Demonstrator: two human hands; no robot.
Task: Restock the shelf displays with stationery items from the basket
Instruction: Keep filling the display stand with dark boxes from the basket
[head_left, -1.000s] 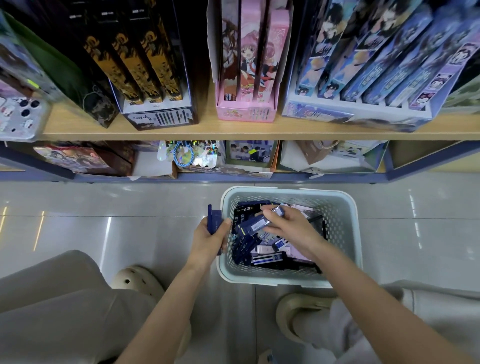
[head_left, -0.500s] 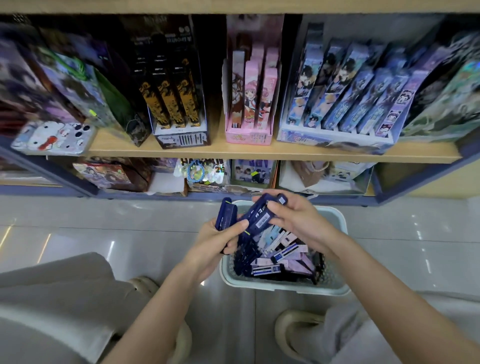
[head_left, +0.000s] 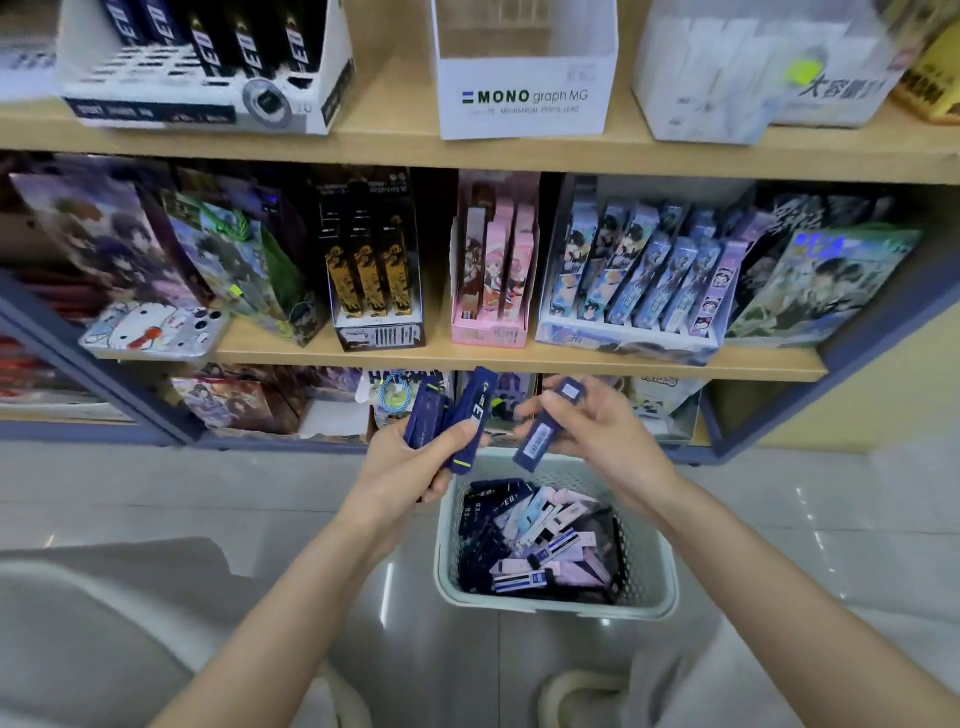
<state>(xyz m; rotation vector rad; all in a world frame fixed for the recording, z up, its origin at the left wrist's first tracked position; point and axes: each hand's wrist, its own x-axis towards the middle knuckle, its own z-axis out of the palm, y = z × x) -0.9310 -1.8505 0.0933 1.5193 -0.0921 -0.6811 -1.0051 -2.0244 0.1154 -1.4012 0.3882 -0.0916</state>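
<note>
A pale green basket (head_left: 652, 582) on the floor holds several dark blue, white and pink lead cases (head_left: 540, 540). Above its far rim my left hand (head_left: 410, 462) grips a few dark blue lead cases (head_left: 470, 421) fanned upward. My right hand (head_left: 597, 426) pinches one more dark blue case (head_left: 545, 431), barcode label facing me, just right of the left hand's bundle. On the top shelf at left stands a white display box (head_left: 208, 109) with matching dark cases. Beside it is a white MONO graph MG box (head_left: 524, 98).
The middle wooden shelf (head_left: 519, 358) carries black-and-gold boxes (head_left: 371, 275), a pink display (head_left: 493, 291) and a blue illustrated display (head_left: 634, 291). More goods fill the bottom shelf. My knees and shoes flank the basket on the glossy tiled floor (head_left: 810, 519).
Both hands lifted from the basket with cases. The right hand passed one case to the left hand's bundle and now holds another. The view tilted up, revealing the top shelf.
</note>
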